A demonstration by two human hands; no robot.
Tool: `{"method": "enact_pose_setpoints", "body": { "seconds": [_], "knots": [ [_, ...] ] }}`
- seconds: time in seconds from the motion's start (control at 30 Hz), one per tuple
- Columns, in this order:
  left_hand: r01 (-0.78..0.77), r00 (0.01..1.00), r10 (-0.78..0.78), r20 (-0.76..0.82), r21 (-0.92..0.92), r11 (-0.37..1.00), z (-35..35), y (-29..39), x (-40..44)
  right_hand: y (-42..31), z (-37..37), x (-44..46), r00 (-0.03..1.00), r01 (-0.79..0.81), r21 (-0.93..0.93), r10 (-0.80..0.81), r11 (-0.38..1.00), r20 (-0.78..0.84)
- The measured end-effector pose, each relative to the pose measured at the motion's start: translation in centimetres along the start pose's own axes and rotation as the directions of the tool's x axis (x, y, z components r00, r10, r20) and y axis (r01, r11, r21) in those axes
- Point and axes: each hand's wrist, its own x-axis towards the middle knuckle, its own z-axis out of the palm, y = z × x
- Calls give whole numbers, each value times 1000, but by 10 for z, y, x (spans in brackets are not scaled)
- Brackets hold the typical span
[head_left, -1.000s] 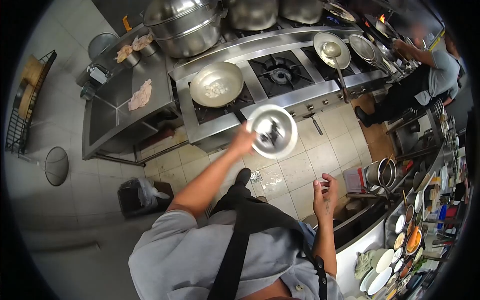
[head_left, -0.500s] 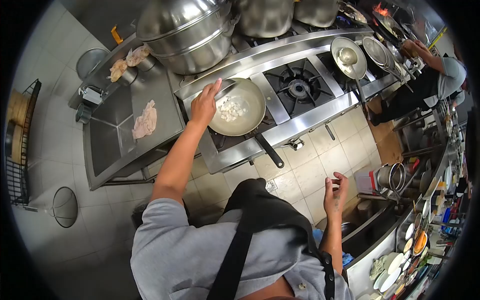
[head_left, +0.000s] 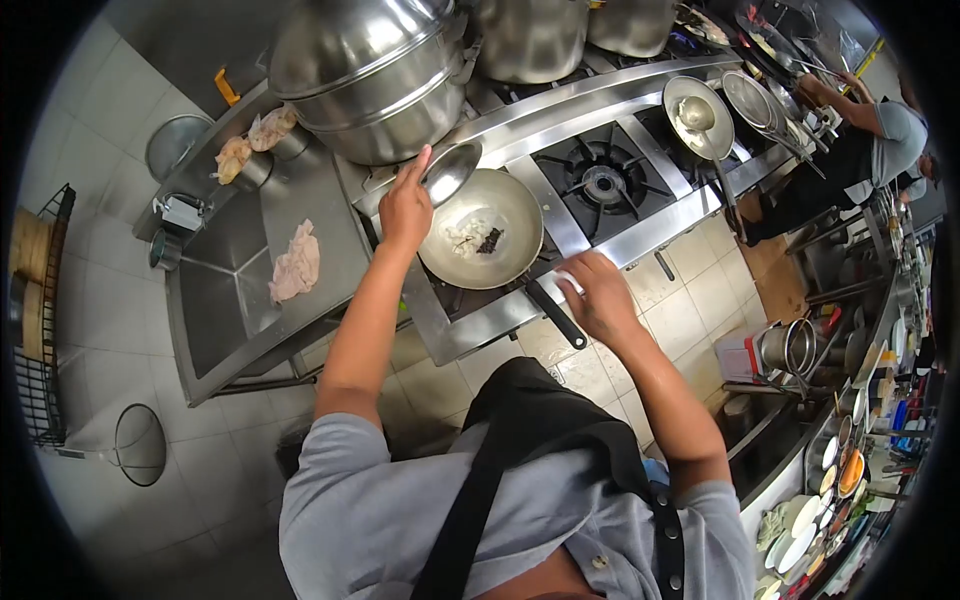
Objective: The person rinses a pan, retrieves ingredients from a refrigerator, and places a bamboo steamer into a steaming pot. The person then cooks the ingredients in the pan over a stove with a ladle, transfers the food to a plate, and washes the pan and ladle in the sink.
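Observation:
My left hand (head_left: 406,207) holds a metal bowl (head_left: 452,174) tilted on its side at the upper left rim of a frying pan (head_left: 505,262). The pan sits on the near left burner; white pieces (head_left: 467,236) and a small dark clump (head_left: 490,241) lie inside it. My right hand (head_left: 598,297) is over the stove's front edge, just right of the pan's black handle (head_left: 556,314) and apart from it. Its fingers are bent, with nothing visible between them.
Large steel pots (head_left: 372,80) stand behind. Right of the pan is an unlit burner (head_left: 603,184), then a pan with a ladle (head_left: 696,115). A co-worker (head_left: 868,140) stands at the far right. A pink cloth-like item (head_left: 296,263) lies on the sink counter at left.
The dark clump has appeared in the pan among the white pieces. The bowl now shows beside my left hand. My right hand has moved up and left, close to the pan's handle.

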Motion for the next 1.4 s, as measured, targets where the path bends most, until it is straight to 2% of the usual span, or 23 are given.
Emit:
{"method": "enact_pose_setpoints", "body": {
  "seconds": [0.1,0.23,0.33,0.43,0.53,0.57,0.63,0.7,0.77,0.8,0.87,0.9,0.93,0.97,1.0,1.03,1.1,1.13,1.17,1.23,1.3,1.33,1.4],
  "knots": [
    [-28,1000,27,-14,-58,998,-11,11,3,-8,40,74,993,74,14,-75,997,87],
    [-137,990,131,-47,-157,978,-19,27,4,-14,95,148,960,279,7,-278,960,-24],
    [-209,975,190,-117,-186,960,-30,41,11,-11,107,171,959,281,-138,-271,950,83],
    [-231,968,220,-123,-92,969,-42,44,22,0,112,177,929,304,-194,-245,932,278],
    [-260,943,263,-205,43,965,-52,41,32,12,115,173,875,183,-154,-89,971,476],
    [-265,929,279,-243,92,960,-56,38,35,14,113,175,814,141,-253,33,957,580],
    [-323,874,350,-338,135,937,-66,34,40,27,105,161,877,2,-98,45,995,478],
    [-211,906,163,-391,-82,974,-63,12,31,53,99,138,942,-55,50,35,997,333],
    [164,919,-274,-285,-355,920,-66,19,13,59,63,105,932,-222,152,163,963,325],
    [459,815,-567,-117,-467,756,-71,31,-2,59,45,85,922,-301,195,233,933,310],
    [487,756,-648,-94,-579,653,-40,2,-37,80,21,13,872,-480,369,385,796,304],
    [404,788,-614,-44,-716,570,-35,15,-57,80,11,-29,895,-445,436,404,783,187],
    [423,784,-620,38,-763,488,-33,43,-70,95,13,-72,893,-448,395,423,802,154],
    [447,774,-622,120,-799,402,-31,73,-83,90,-1,-107,818,-571,221,525,791,234],
    [476,837,-490,243,-766,433,-35,87,-95,78,-16,-135,807,-590,259,559,764,190],
    [547,826,-458,330,-666,508,-21,116,-97,78,-35,-166,776,-630,256,606,733,174],
    [519,850,-301,433,-590,618,12,157,-121,65,-58,-217,729,-676,215,682,705,56],
    [527,825,-218,522,-571,629,38,178,-129,57,-76,-236,700,-695,244,714,676,14],
    [558,780,-161,605,-554,618,63,197,-141,44,-96,-255,681,-697,268,731,665,-41],
    [526,658,95,747,-546,652,85,271,-167,19,-135,-289,625,-705,340,772,622,-116],
    [479,520,327,789,-586,653,103,316,-191,-7,-153,-318,557,-690,450,813,567,-170],
    [447,445,420,791,-602,662,112,347,-207,-14,-165,-342,505,-666,491,824,561,-256],
    [438,358,508,783,-622,650,118,414,-244,-28,-181,-384,386,-607,564,828,560,-407]
  ]
}}
